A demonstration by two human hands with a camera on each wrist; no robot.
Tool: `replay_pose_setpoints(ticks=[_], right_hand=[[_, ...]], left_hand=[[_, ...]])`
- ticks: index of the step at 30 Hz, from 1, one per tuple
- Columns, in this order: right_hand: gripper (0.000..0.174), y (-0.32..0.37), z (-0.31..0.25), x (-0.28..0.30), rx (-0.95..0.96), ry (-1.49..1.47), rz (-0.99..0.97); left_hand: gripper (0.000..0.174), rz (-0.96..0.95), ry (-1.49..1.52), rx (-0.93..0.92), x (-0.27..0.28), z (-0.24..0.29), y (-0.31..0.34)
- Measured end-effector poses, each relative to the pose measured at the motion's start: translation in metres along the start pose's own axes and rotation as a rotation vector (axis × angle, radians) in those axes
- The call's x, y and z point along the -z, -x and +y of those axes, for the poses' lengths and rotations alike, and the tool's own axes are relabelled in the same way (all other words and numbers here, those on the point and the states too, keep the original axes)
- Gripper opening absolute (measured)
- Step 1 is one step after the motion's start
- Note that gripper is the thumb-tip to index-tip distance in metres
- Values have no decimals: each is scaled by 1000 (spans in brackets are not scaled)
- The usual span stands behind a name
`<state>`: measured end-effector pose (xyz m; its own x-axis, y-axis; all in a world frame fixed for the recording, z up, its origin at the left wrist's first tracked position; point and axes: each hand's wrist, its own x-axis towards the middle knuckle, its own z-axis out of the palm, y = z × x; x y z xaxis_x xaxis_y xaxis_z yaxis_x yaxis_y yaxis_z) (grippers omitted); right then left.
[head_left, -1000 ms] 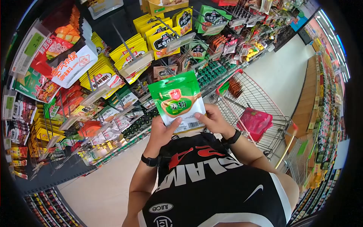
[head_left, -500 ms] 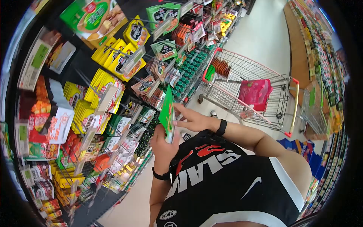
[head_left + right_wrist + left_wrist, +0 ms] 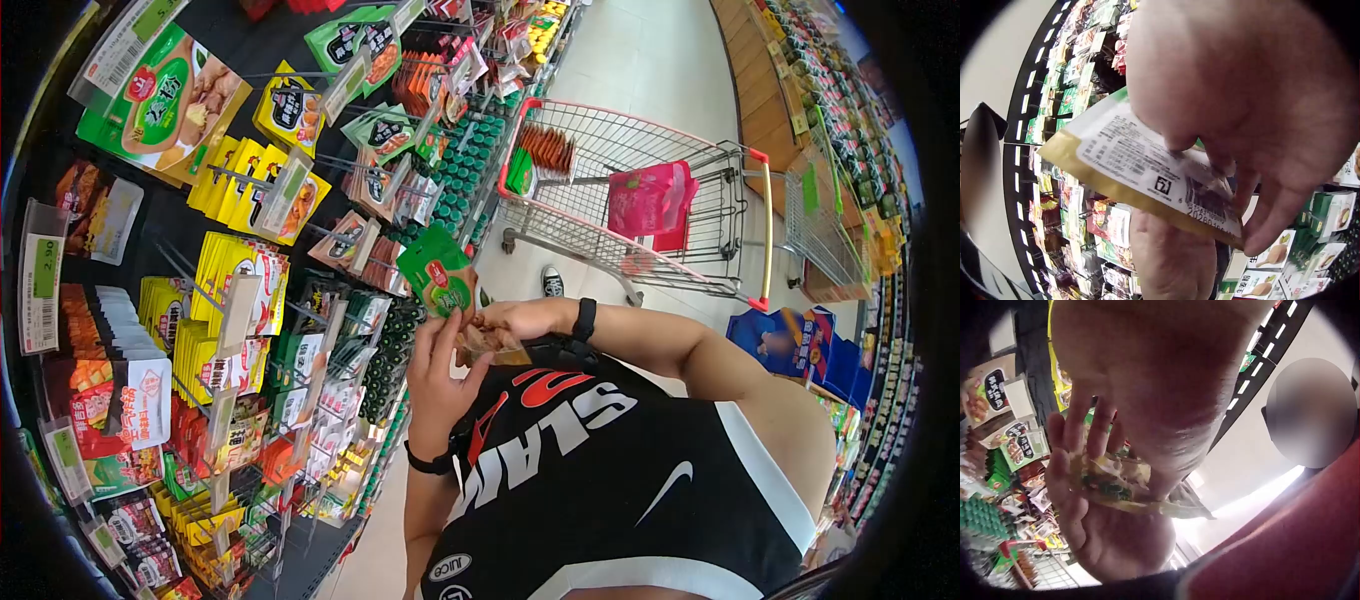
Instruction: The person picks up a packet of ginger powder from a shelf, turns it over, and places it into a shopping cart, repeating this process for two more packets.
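In the head view a green seasoning pouch [image 3: 432,262] with a red badge and a food picture on its front lies tilted between both hands. My left hand [image 3: 437,385] holds its near left edge, fingers laid over the front. The right hand [image 3: 525,318] grips the opposite edge, its fingertips partly hidden behind the pouch. Seen from the right wrist, the white printed back of the pouch [image 3: 1141,159] shows a barcode and a gold bottom strip, with fingers curled at its edge. In the left wrist view, the crinkled pouch [image 3: 1116,481] sits between the two hands.
At left, a rack of hanging packets includes yellow pouches [image 3: 235,285] and a large green packet display [image 3: 165,100]. Metal hooks and price tags [image 3: 42,275] stick out. A shopping cart [image 3: 715,210] stands ahead right, with a pink bag [image 3: 645,200] and brown packets [image 3: 548,150] inside.
The pouch has been turned over: its white barcode side faced the head camera, then its edge, now its pictured front. My view has swung, and the cart appears further left.
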<state>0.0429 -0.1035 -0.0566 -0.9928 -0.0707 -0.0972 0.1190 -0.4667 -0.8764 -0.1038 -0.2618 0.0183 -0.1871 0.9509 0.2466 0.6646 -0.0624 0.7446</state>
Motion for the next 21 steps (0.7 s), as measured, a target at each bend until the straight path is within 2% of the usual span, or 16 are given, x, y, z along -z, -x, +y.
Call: replay_pose_setpoints(ticks=[3,5,8,10,12,14,17,18,21], right_hand=[[37,9,-25,-16,118,2,25],[35,7,-23,-19,209,-174,9],[36,9,-20,-17,173,-143,8],[41,-1,-9,5,-137,-151,28],[47,-5,-5,8,-204,-136,91],[54,-9,-29,-18,-27,-100,196],[63,-22,-11,7,201,380,225],[73,-20,-22,8,141,450,279],[76,-12,-57,12,30,775,324]], left_hand=[[69,51,-11,-19,1,9,-8],[67,84,-40,-65,-1,6,-10],[70,66,-56,-46,-1,2,-9],[74,43,37,5,-2,-3,-6],[73,36,180,37,-2,-6,-3],[80,44,371,49,0,-8,0],[87,270,572,288,-9,-11,25],[91,346,636,368,-11,-13,30],[106,258,679,242,10,-33,28]])
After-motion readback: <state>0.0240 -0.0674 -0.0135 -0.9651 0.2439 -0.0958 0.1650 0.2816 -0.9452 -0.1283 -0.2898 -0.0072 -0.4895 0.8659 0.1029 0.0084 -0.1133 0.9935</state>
